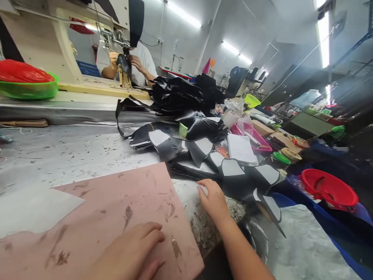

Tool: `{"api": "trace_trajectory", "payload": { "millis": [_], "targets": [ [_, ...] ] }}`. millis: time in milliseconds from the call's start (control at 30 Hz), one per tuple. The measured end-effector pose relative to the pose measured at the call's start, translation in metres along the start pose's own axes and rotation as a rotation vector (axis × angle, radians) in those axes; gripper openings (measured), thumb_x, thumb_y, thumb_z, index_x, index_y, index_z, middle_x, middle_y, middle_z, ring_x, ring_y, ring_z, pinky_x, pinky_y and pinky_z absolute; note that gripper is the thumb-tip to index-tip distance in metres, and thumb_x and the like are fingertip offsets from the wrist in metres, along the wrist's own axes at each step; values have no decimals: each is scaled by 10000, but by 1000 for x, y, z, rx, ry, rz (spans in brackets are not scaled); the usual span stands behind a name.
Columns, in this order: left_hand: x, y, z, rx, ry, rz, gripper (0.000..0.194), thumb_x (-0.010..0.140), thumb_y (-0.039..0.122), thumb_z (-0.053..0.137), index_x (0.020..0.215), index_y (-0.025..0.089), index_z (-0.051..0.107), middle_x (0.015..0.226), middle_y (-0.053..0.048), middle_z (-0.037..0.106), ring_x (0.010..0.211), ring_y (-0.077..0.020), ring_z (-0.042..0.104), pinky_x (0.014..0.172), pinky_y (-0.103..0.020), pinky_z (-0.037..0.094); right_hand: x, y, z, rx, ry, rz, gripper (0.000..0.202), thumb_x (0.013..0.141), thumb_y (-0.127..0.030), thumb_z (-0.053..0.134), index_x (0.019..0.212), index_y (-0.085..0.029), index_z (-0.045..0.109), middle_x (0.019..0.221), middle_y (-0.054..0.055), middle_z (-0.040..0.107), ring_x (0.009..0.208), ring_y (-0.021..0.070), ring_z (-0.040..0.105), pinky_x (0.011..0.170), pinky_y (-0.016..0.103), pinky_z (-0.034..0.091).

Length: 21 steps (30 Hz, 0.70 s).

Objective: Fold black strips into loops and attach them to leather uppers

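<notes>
My left hand [135,249] is over the stained pink sheet [128,194] at the bottom, palm down, its fingers loosely bent and apart with nothing seen in them. To the right of the sheet, my right hand [212,196] hovers or rests by the table's worn edge, thumb and fingers apart, holding nothing. Just beyond it lie black pieces with white patches [233,169], overlapping in a row. A white sheet [37,210] lies over the left part of the pink one.
Across the table a person [142,58] works at a sewing machine [125,77]. A heap of black pieces [177,93] lies behind. Farther right are a spiral notebook [241,148], a pink basket [256,138] and a red basin [329,186]. A green tray [32,89] stands left.
</notes>
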<state>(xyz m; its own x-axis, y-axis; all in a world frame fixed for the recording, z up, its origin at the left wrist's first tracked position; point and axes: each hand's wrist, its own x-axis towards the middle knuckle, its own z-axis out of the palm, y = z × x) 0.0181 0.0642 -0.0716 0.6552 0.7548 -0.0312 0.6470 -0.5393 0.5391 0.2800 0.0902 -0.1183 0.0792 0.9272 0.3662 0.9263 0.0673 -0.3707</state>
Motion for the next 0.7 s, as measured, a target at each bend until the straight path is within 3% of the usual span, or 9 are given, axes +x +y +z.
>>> {"api": "trace_trajectory", "payload": {
  "millis": [133,333,533,700],
  "targets": [
    [62,14,1,142,-113,32,265,800,238,415,933,177,637,1019,-104,645,921,-260,596,812,-401,481,39,12,12,1,-78,-12,139,784,-120,498,879,-151,594,893,81,627,869,220,543,796,357,416],
    [126,2,13,367,-42,61,166,806,214,467,819,138,614,907,-97,627,878,-259,559,756,-385,449,74,20,22,-9,-220,-31,55,747,-125,565,744,-178,576,798,41,583,776,185,532,694,284,399],
    [154,-10,8,402,43,24,168,797,158,442,777,143,608,842,-90,613,829,-251,546,722,-370,425,78,16,13,-14,-305,-102,132,696,-64,539,648,-184,515,674,11,540,678,172,490,641,274,329],
    [158,-14,9,406,94,64,197,782,109,417,725,144,603,772,-83,605,767,-234,544,685,-351,413,74,13,5,46,-309,-76,90,752,-107,456,769,-174,514,639,8,535,605,170,478,673,309,332]
  ]
}}
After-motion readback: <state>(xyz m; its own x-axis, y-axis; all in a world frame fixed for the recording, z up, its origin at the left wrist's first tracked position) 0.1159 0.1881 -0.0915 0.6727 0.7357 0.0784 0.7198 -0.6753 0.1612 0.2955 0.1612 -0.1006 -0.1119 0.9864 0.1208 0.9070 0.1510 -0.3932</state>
